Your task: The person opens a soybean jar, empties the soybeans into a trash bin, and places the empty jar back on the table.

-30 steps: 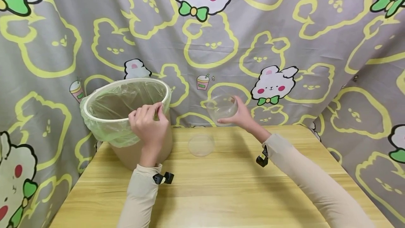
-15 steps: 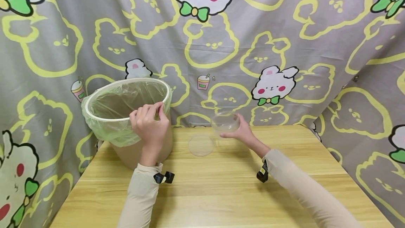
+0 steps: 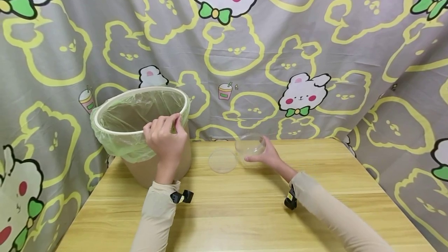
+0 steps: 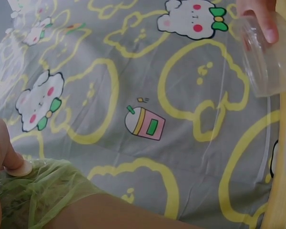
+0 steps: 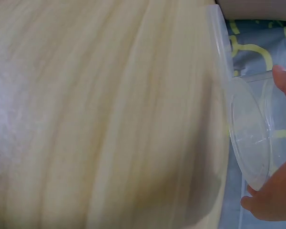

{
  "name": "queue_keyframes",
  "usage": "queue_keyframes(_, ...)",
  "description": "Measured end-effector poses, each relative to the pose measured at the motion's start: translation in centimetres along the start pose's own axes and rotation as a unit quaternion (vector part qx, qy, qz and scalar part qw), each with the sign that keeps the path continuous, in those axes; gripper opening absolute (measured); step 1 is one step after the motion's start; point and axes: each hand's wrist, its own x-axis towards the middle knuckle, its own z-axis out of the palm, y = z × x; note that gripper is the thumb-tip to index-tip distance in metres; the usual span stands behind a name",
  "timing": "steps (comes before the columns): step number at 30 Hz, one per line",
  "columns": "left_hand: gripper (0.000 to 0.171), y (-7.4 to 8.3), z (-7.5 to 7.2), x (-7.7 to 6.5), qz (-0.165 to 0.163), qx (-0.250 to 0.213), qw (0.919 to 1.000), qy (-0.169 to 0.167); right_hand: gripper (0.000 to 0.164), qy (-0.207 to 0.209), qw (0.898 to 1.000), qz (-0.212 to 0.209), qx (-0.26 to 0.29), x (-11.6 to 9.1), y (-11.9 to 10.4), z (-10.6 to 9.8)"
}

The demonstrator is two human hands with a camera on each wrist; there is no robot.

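Note:
A tan trash bin (image 3: 140,172) stands at the left of the table, with a green plastic liner (image 3: 119,143) folded over its white rim. My left hand (image 3: 166,137) grips the near right part of that rim, pinching it over the liner. Farther right, my right hand (image 3: 268,154) holds a clear plastic bowl (image 3: 249,149) by its side, thumb in front and fingers behind. The bowl is upright and low over the table; I cannot tell whether it touches. Just left of it lies a clear round lid (image 3: 222,161), seen edge-on in the right wrist view.
The wooden table (image 3: 238,213) ends at a grey curtain (image 3: 245,69) with cartoon prints, hanging behind and at both sides. The bin rises well above the tabletop, left of the lid.
My right hand has lowered the bowl from well above the table's far edge to close over the tabletop, beside the lid. My left hand stays on the bin's rim.

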Motion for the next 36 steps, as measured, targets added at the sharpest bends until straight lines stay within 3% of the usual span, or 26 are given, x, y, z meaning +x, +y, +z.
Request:
queue_keyframes(24, 0.007, -0.3, 0.0, -0.3, -0.009, 0.002, 0.9999, 0.012, 0.126, -0.020, 0.999, 0.024, -0.011, -0.6, 2.2, 0.7)
queue_keyframes(36, 0.007, -0.1, 0.1, -0.2, -0.005, 0.002, 1.0000, 0.001, 0.127, -0.021, 0.999, 0.020, -0.017, -1.1, 2.1, 0.5)
